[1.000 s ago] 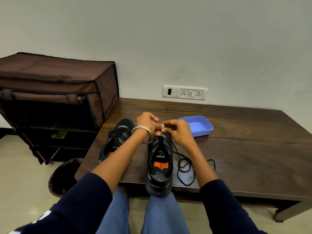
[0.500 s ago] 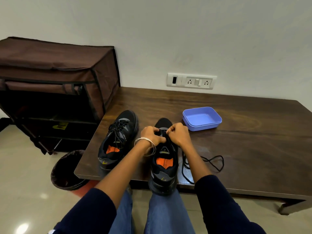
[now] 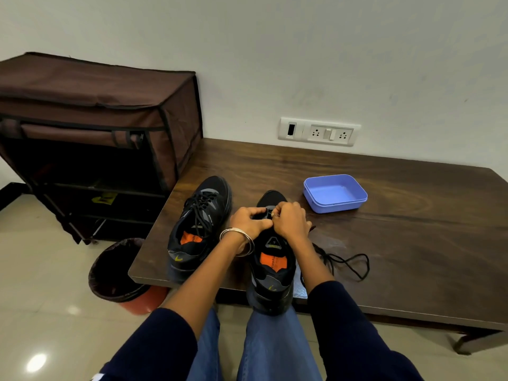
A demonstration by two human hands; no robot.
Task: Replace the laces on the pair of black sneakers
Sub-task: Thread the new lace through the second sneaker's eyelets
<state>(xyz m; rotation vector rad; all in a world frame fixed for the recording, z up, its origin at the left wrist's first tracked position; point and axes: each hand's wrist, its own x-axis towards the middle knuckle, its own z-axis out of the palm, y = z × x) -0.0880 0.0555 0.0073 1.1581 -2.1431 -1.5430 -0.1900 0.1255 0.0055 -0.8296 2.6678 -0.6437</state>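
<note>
Fingers of both hands curl over the front of the right-hand sneaker [image 3: 270, 268], at its eyelet rows. Left hand [image 3: 248, 219]: fingers bent and pressed onto the shoe's upper, thumb reaching toward the other hand; a metal bangle [image 3: 238, 237] circles the wrist. Right hand [image 3: 290, 220]: fingers clenched in a fist over the tongue, apparently pinching the black lace [image 3: 343, 261], though the pinch itself is hidden beneath the knuckles. This sneaker rests at the near edge of the wooden table [image 3: 412, 243], heel overhanging toward the person's knees, orange insole exposed. Loose lace trails in loops on the tabletop just right of the shoe. Second sneaker [image 3: 199, 226]: fully laced, standing just left of the first, toe pointing toward the wall. Blue plastic tray [image 3: 335, 193]: farther back, to the right. Off the table's left end: a brown fabric shoe rack [image 3: 96, 127] and a lined waste bin [image 3: 121, 273] on the tiled floor. Wall behind: a white switch-and-socket plate [image 3: 319, 132].
</note>
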